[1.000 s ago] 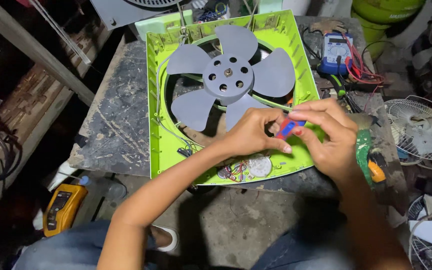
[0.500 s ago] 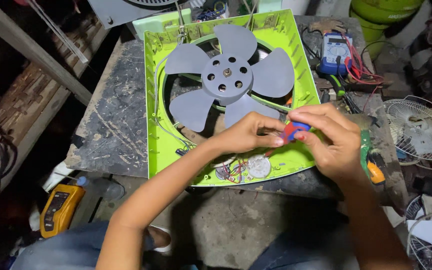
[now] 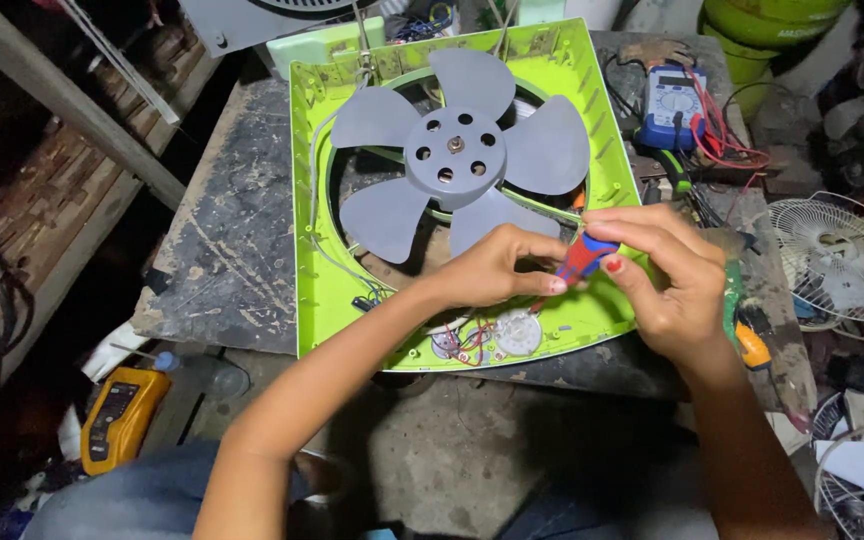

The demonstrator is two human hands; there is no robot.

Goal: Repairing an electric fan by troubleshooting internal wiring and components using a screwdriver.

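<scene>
Both hands pinch one small red-and-blue handled tool (image 3: 584, 256) — left hand (image 3: 497, 268) at 9 o'clock, right hand (image 3: 664, 272) at 3, fingers curled tight — over the lime-green plastic fan frame (image 3: 308, 200) with grey blades (image 3: 457, 150).

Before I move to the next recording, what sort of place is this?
Most likely a small electrical repair workshop. A green fan housing lies open on a worn workbench, a blue multimeter with leads sits behind it, a yellow meter lies below, and loose fan grilles are piled to the side.
</scene>
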